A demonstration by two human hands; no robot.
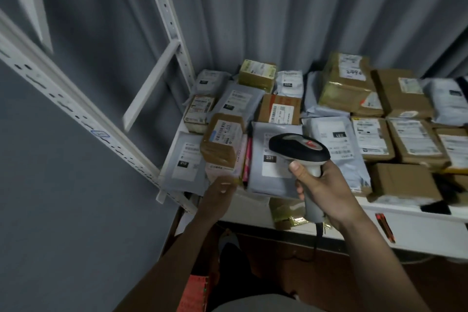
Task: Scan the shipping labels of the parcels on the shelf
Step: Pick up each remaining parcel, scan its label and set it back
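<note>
The right hand (326, 186) grips the grey handle of a black-headed handheld barcode scanner (300, 152), whose head hangs over the grey plastic mailer bag (268, 175) just ahead of it. The left hand (222, 189), blurred, reaches to the front edge of a pinkish flat parcel (221, 168); its grip cannot be told. Parcels crowd the white metal shelf (417, 220). Judgement: scanning is under way; next, level the scanner at that mailer's label.

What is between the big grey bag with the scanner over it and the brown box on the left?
In the head view, a pink parcel standing on edge.
</note>
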